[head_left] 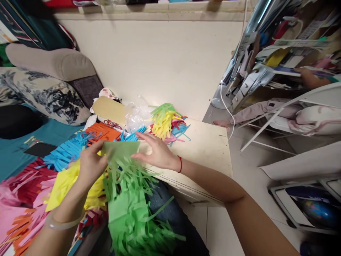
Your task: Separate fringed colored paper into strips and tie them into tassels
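A seated person in dark blue jeans (166, 209) holds up a length of green fringed tissue paper (128, 199) in front of them, its plain band at the top and its cut strips spilling down over the lap. The left hand (93, 160), with a pale bangle (64, 223) on the forearm, pinches the band's left end between thumb and fingers. The right hand (157, 151), a red string bracelet (180, 165) at its wrist, is spread with thumb and fingers apart at the band's right end; from where I stand, I cannot tell whether it touches the paper.

Just beyond the hands is a low cream worktop (207, 149). On it lie a bundle of many-coloured fringe (163, 124), green and yellow uppermost, and beside that a crumpled clear plastic bag (137, 115) and a tan cardboard piece (109, 108).

To the left, more fringed paper is heaped: orange (103, 132), blue (65, 153), yellow (62, 183), red and pink. A dark flat rectangle (39, 149) lies near it on a teal cover (13, 156), below a patterned cushion (53, 94).

Off to the right, another person's leg in pale pink trousers (258, 110) stretches out beside a white folding chair (277, 113), the foot bare
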Demonstrator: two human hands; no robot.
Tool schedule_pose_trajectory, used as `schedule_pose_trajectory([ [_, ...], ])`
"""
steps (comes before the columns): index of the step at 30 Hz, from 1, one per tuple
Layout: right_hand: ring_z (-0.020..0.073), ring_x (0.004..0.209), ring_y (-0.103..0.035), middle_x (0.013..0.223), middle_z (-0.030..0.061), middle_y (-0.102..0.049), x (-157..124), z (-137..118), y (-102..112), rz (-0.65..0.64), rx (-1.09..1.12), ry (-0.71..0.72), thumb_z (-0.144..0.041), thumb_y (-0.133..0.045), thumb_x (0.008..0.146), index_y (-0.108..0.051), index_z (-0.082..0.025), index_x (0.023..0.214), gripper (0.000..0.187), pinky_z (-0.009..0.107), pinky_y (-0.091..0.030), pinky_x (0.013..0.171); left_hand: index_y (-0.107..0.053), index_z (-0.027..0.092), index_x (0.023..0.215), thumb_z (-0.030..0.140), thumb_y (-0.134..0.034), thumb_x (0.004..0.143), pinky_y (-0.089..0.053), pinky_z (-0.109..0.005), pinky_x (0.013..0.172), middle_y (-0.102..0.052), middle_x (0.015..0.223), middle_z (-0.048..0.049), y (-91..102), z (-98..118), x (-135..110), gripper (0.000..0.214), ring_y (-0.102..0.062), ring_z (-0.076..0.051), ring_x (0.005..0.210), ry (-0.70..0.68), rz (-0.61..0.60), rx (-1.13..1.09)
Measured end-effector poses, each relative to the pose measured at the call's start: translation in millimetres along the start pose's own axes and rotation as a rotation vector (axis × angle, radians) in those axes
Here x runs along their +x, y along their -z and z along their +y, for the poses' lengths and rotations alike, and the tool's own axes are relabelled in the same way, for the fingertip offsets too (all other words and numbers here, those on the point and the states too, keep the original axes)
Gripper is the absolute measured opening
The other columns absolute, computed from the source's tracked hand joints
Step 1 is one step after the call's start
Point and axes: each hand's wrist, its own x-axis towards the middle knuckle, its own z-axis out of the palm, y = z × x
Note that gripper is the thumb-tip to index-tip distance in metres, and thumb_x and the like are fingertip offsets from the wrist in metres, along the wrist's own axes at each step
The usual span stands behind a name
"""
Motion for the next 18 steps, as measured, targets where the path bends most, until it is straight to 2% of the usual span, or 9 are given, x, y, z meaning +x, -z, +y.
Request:
schedule_pose_trajectory([
  [1,0.0249,0.130,-0.045,0.141,0.0162,-0.046,5,-8,1,0.002,-0.013,0.045,-0.041,-0.073,0.073,-0.037,-0.013,0.141,0.082,0.039,-0.035,0.110,-0.060,0.017,0.073,0.032,-0.053,0.074,-0.043,-0.023,0.059,-0.063,0.064,-0.0006,1.5,12,9,0.017,-0.057,-0.013,0.059,-0.113,0.057,0.094],
  [3,0.0250,0.139,-0.033,0.150,0.0154,-0.033,13,-18,0,-0.009,-0.013,0.079,-0.030,-0.073,0.074,-0.021,-0.016,0.148,0.092,0.040,-0.030,0.115,-0.061,0.017,0.072,0.029,-0.049,0.079,-0.037,-0.022,0.054,-0.060,0.059,0.0001,0.2,37,23,0.018,-0.055,-0.012,0.055,-0.335,0.121,0.280],
  [5,0.0222,0.137,-0.037,0.149,0.0124,-0.034,21,-16,2,0.031,0.044,0.038,-0.014,-0.065,0.076,-0.016,-0.020,0.149,0.089,0.038,-0.033,0.114,-0.062,0.018,0.073,0.028,-0.047,0.083,-0.030,-0.022,0.051,-0.058,0.056,0.0006,-3.4,58,33,0.021,-0.053,-0.011,0.052,-0.529,0.098,0.432],
  [8,0.0189,0.125,-0.051,0.142,0.0092,-0.045,31,2,18,0.124,0.199,-0.058,-0.005,-0.058,0.077,-0.026,-0.024,0.146,0.078,0.035,-0.042,0.107,-0.062,0.019,0.073,0.033,-0.045,0.089,-0.027,-0.022,0.050,-0.058,0.058,0.0005,-5.5,80,46,0.027,-0.052,-0.010,0.051,-0.697,0.011,0.504],
  [10,0.0177,0.122,-0.054,0.139,0.0080,-0.049,35,14,36,0.063,0.329,-0.091,-0.007,-0.062,0.078,-0.035,-0.023,0.142,0.071,0.032,-0.046,0.104,-0.062,0.019,0.075,0.037,-0.044,0.090,-0.027,-0.021,0.050,-0.057,0.058,0.0007,-3.1,88,54,0.030,-0.052,-0.010,0.051,-0.703,0.009,0.448],
  [13,0.0174,0.124,-0.052,0.135,0.0066,-0.054,35,21,62,-0.166,0.484,-0.122,-0.016,-0.066,0.079,-0.045,-0.020,0.135,0.060,0.033,-0.046,0.105,-0.061,0.018,0.076,0.037,-0.046,0.089,-0.029,-0.019,0.049,-0.051,0.053,0.0039,1.8,95,65,0.028,-0.047,-0.008,0.047,-0.685,0.001,0.243],
  [14,0.0172,0.125,-0.052,0.135,0.0068,-0.055,34,21,67,-0.187,0.505,-0.133,-0.017,-0.066,0.080,-0.047,-0.018,0.133,0.056,0.034,-0.045,0.106,-0.060,0.017,0.076,0.037,-0.049,0.088,-0.030,-0.018,0.049,-0.049,0.052,0.0052,2.8,97,68,0.026,-0.044,-0.007,0.046,-0.675,-0.030,0.160],
  [16,0.0168,0.125,-0.051,0.136,0.0084,-0.053,35,19,69,-0.101,0.508,-0.145,-0.014,-0.066,0.079,-0.048,-0.016,0.133,0.056,0.033,-0.044,0.107,-0.058,0.016,0.075,0.036,-0.055,0.085,-0.030,-0.017,0.048,-0.046,0.051,0.0068,3.2,101,73,0.023,-0.040,-0.005,0.045,-0.624,-0.117,0.029],
  [18,0.0163,0.124,-0.053,0.138,0.0101,-0.051,39,19,62,0.053,0.478,-0.121,-0.008,-0.066,0.076,-0.042,-0.016,0.138,0.067,0.030,-0.046,0.103,-0.057,0.015,0.072,0.034,-0.058,0.083,-0.030,-0.017,0.049,-0.046,0.052,0.0067,2.3,107,78,0.022,-0.038,-0.004,0.047,-0.549,-0.196,-0.053],
])
